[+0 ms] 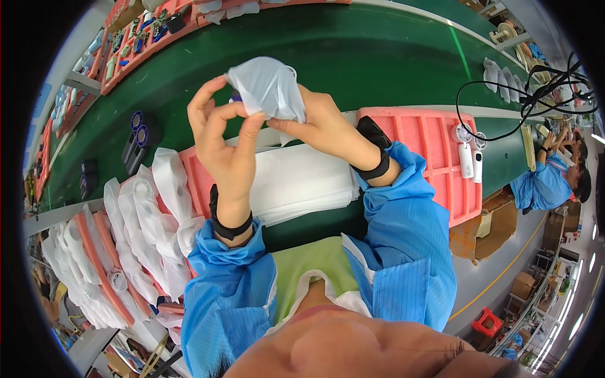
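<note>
Above the green work surface, both my hands hold a thin white pouch (268, 88) that bulges around something. A small dark purple bit shows at its left edge; the rest of the content is hidden. My left hand (224, 129) pinches the lower left of the pouch between thumb and fingertips, its other fingers raised and curled. On the opposite side, my right hand (324, 126) grips the pouch, thumb along its lower edge and fingers behind it. Below my hands lies a stack of flat white pouches or sheets (302, 183).
Left, a pink tray (195, 179) bears several white-wrapped items (145, 208). Dark purple handheld fans (140, 133) stand beyond it. Two white handheld fans (466, 154) lie on the right pink tray (435, 164). Black cables (535, 94) hang far right, near a co-worker (545, 179). A cardboard box (488, 227) stands below.
</note>
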A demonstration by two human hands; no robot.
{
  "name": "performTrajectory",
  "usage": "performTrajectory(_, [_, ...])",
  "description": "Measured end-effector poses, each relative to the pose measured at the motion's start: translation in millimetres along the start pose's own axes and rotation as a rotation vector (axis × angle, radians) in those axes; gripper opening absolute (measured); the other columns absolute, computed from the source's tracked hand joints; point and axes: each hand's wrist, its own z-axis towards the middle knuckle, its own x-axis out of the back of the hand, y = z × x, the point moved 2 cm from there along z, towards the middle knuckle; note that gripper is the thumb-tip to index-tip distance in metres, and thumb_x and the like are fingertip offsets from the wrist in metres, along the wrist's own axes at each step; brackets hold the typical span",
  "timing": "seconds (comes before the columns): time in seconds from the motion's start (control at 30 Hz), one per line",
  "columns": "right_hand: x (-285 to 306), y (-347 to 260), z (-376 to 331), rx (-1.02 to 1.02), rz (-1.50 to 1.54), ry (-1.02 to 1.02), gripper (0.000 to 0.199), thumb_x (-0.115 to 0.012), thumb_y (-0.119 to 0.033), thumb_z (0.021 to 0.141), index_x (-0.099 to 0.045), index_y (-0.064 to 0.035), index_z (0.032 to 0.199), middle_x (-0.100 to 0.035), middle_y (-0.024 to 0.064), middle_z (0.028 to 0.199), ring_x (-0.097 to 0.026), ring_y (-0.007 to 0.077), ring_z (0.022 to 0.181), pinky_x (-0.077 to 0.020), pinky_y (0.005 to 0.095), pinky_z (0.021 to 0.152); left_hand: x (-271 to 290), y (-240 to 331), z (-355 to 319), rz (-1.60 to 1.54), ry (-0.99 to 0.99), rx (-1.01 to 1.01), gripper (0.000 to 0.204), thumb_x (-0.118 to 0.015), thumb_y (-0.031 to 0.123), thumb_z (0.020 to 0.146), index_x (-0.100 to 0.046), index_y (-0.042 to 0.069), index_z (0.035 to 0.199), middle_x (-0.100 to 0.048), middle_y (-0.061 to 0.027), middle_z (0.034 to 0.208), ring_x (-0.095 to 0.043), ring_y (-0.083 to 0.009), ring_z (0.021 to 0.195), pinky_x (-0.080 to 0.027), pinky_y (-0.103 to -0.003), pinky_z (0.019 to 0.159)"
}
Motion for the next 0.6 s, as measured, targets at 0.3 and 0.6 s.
performTrajectory(0.3, [51.3,33.7,6.3,-0.089,-0.196,-0.233,0.039,-0.071,-0.026,0.085,-0.059,0.0011,0.111,-0.067,0.0174,0.089,-0.066,0.0308,0.083,-0.0512,0.0372,0.074,-5.4,-33.7,-1.5,-0.141,0.041,0.344,0.011,-0.071,0.006,0.081,-0.062,0.003,0.088,-0.064,-0.0093,0.103,-0.062,-0.0222,0.095,-0.046,-0.030,0.083])
performTrajectory(0.6, [77.3,136.1,13.4,-0.208,-1.194,0.435,0.053,-0.072,-0.016,0.072,-0.057,-0.0023,0.121,-0.061,0.0175,0.121,-0.058,0.0359,0.111,-0.0486,0.0413,0.093,-89.8,8.4,-71.9,0.155,-0.864,0.246,0.023,-0.077,0.020,0.076,-0.059,0.006,0.082,-0.059,-0.0083,0.083,-0.064,-0.0275,0.076,-0.049,-0.037,0.063])
